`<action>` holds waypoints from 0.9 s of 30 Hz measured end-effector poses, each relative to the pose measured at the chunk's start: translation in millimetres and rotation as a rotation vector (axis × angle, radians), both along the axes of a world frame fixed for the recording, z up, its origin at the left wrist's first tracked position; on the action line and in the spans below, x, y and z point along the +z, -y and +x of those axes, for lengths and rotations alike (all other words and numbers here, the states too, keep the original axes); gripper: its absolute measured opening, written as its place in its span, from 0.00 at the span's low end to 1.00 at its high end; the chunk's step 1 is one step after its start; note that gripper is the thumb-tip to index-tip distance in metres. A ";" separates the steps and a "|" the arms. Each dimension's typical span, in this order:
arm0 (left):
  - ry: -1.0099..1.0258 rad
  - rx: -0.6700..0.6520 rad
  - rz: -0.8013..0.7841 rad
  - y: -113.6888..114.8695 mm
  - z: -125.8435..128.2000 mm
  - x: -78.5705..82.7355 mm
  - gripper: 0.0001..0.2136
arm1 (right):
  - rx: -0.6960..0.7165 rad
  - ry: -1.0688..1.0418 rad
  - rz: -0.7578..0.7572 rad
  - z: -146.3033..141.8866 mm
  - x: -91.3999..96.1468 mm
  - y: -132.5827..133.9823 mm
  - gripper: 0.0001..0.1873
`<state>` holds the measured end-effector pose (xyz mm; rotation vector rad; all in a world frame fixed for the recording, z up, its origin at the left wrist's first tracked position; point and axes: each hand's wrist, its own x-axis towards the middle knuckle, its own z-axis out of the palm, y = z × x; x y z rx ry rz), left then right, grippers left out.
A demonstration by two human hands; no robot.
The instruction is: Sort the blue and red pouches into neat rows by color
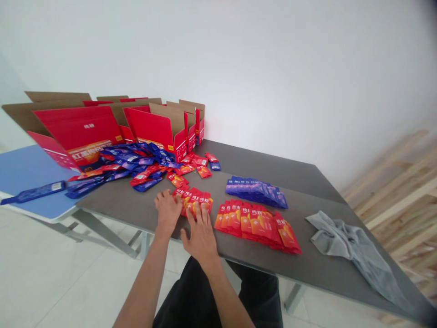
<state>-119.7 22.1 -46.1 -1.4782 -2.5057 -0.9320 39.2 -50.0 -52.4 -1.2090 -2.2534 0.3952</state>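
Grey tabletop (307, 269): red sachets (196, 202) lie in a left-right row under the right hand's (201, 239) spread, apparently ungripping fingers, the open left hand (167, 212) just beside.

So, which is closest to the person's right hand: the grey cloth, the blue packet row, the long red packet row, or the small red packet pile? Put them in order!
Starting at the right hand:
1. Small red packet pile: touching the hand, just ahead.
2. Long red packet row: to its right.
3. Blue packet row: ahead and right, behind the red row.
4. Grey cloth: far right.
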 end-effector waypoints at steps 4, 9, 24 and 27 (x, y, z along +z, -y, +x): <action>0.073 -0.010 0.105 38.9 31.8 -1.4 0.26 | 0.023 0.012 0.009 1.1 2.4 0.2 0.41; 0.151 -0.073 0.246 74.1 41.6 -11.6 0.30 | 0.036 0.027 0.007 2.2 2.4 0.0 0.38; -0.054 -0.233 0.184 95.4 13.2 -34.5 0.23 | 0.019 0.019 -0.045 -0.3 5.6 0.7 0.37; -0.073 -0.256 0.166 104.7 17.0 -34.0 0.24 | 0.021 0.007 -0.051 0.1 8.9 1.8 0.39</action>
